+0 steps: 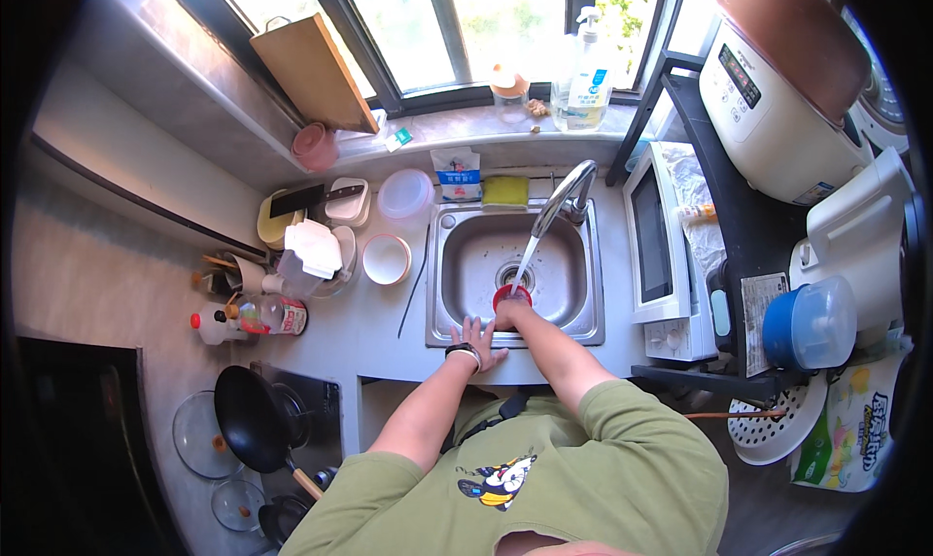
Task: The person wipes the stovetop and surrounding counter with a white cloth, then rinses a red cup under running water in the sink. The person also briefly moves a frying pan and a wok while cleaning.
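Observation:
In the stainless-steel sink (pixel 466 264), my right hand (pixel 512 314) holds a small red-rimmed container (pixel 500 295). Its mouth faces up beneath the water stream, and most of its body is hidden by my hand. Water (pixel 526 258) runs into it from the curved chrome faucet (pixel 565 191). The sink drain (pixel 526 272) lies just beyond the container. My left hand (pixel 477 344) rests on the sink's front rim with fingers spread and nothing held; a dark band circles that wrist.
Left of the sink stand a white bowl (pixel 386 259), a lidded plastic container (pixel 405 195) and a cleaver (pixel 313 199). Behind it are a yellow-green sponge (pixel 505 191) and a pump bottle (pixel 581 89). A microwave (pixel 660 242) stands right; a wok (pixel 251 417) sits lower left.

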A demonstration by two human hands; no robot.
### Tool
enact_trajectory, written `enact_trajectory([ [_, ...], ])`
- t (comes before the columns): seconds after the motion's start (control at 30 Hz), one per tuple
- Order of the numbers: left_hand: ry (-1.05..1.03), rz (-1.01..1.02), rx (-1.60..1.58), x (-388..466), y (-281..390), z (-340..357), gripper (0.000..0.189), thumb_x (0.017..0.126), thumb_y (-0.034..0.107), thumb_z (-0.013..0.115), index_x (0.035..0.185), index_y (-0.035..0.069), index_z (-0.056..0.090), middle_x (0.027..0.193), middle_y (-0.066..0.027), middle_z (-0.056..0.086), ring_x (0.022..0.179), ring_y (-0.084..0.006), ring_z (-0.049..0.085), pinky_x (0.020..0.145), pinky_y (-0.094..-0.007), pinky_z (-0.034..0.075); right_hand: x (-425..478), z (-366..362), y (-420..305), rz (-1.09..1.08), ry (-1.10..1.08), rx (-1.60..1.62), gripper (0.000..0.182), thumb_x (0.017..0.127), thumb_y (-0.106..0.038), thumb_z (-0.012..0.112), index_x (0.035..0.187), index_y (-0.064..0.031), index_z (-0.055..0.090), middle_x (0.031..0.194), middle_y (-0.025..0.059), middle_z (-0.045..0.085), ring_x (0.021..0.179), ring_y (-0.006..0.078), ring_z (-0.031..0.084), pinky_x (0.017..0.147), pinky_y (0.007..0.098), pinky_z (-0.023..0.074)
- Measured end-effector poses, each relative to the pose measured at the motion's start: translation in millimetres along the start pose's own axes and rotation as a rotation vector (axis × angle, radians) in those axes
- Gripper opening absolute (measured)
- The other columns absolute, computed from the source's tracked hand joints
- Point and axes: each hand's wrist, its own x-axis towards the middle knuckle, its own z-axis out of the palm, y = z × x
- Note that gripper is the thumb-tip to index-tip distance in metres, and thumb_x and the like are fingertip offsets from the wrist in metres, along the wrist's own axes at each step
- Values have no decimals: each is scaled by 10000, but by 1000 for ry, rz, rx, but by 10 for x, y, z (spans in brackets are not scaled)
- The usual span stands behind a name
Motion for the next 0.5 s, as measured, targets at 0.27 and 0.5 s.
enact_trajectory([
  [0.27,8,-13,-22,32,-40,55,880,844,649,418,1507,171,91,1561,-160,46,1441,-340,-18,1117,-574,-27,52,-37,-60,-7,-14,-130,654,807,-483,581,1287,-40,542,1435,155,404,1359,303,337,1115,415,266],
  [0.5,12,-15,-40,-12,-39,37,871,844,633,437,1507,187,89,1561,-163,39,1440,-346,-36,1109,-591,-19,-7,-52,-94,-4,-29,-119,674,790,-485,576,1301,-47,531,1449,163,383,1386,305,284,1140,401,202],
])
